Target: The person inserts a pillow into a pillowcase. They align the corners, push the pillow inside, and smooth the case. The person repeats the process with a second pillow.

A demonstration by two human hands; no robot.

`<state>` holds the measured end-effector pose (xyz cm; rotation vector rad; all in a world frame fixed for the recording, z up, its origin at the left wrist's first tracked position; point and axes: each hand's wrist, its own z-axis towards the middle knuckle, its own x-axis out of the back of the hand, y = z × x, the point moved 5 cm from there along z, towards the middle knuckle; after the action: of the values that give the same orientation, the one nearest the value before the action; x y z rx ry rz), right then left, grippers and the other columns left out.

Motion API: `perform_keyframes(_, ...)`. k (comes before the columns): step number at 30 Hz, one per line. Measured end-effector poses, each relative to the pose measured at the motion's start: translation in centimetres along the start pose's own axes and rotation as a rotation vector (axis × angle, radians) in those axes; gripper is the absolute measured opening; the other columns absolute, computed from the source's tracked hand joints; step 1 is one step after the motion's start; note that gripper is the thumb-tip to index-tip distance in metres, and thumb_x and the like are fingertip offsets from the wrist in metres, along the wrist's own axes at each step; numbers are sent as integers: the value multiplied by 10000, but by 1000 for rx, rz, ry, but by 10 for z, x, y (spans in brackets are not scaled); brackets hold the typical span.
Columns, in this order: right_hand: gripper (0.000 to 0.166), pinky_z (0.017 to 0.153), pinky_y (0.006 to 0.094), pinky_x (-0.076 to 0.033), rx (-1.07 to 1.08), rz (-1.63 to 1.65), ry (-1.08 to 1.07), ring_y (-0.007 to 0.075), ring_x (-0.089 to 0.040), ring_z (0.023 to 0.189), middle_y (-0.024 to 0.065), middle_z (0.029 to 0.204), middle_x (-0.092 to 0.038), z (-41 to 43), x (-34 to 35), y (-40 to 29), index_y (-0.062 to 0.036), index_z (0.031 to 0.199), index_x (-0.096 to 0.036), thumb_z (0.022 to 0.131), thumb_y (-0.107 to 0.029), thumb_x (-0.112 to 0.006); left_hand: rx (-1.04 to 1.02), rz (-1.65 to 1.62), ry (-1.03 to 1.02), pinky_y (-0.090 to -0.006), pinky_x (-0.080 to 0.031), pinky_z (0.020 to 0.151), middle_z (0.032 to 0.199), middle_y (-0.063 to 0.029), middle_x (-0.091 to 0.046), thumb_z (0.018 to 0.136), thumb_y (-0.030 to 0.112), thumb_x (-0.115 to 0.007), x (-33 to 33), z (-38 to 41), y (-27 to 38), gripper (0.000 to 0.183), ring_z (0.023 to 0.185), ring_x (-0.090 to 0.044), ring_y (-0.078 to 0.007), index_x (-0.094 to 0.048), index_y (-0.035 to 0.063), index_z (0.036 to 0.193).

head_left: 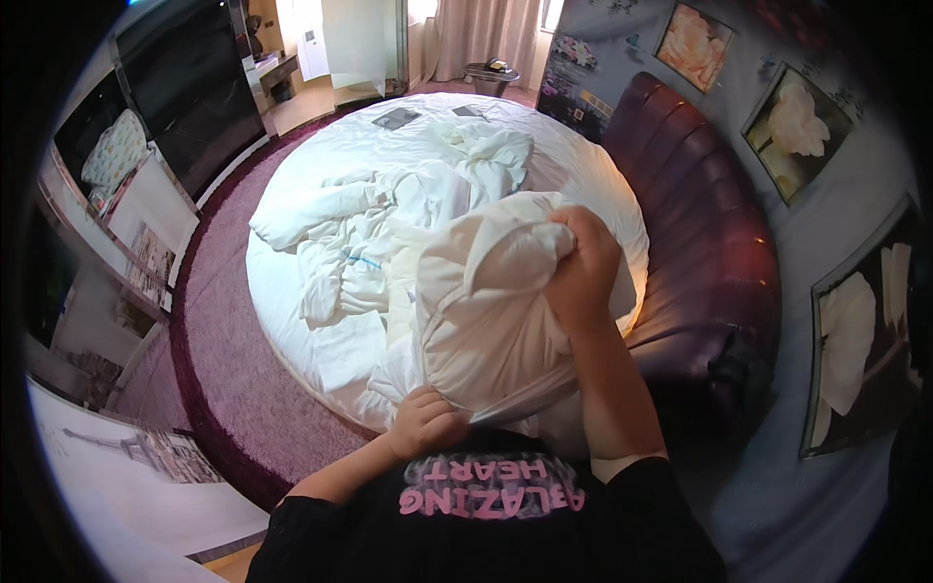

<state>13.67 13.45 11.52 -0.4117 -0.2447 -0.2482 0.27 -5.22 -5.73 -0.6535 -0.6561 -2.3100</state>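
A white fabric cover (488, 291) is bunched up close before me, above the near edge of a round bed (277, 306). My right hand (587, 262) grips its upper right part, raised over the mattress. Lower down, near my waist, my left hand (426, 423) has its fingers curled on the cover's bottom edge. Rumpled white bedding (423, 186) lies beyond the cover, and a folded white cloth (351, 350) rests on the bed at its left.
A dark red padded headboard (700, 218) curves along the bed's right side. Two flat grey items (396, 118) lie at the far end. Purple carpet (233, 291) rings the left side. A small round table (492, 76) stands beyond the bed, by the curtain (470, 36).
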Motion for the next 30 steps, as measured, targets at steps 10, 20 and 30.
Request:
perform_keyframes(10, 182, 921, 350, -467, -62, 151, 12, 255, -600, 1021, 121, 1077, -624, -39, 65, 31, 2, 1103, -608, 936, -70, -595, 365, 138, -89, -426, -491, 776, 857, -61, -677, 677, 115, -736, 6, 8, -31, 160, 898, -634, -300, -684, 104, 828)
perform_keyframes(20, 272, 879, 452, -473, -183, 62, -248, 357, -592, 966, 157, 1062, -598, -132, 29, 79, -47, 1006, -663, 744, -109, -705, 230, -152, -336, -417, -543, 620, 846, -133, -668, 742, 126, -734, 10, 63, 11, 342, 712, -662, -348, -633, 47, 1059)
perform_keyframes(30, 288, 845, 434, -476, 54, 240, -459, 316, -601, 933, 105, 1000, -626, -122, 1, 15, -121, 1004, -712, 765, -279, -743, -6, -131, -282, -455, -553, 726, 938, -95, -679, 754, 172, -686, -4, 129, 29, 136, 838, -666, -293, -705, 95, 864)
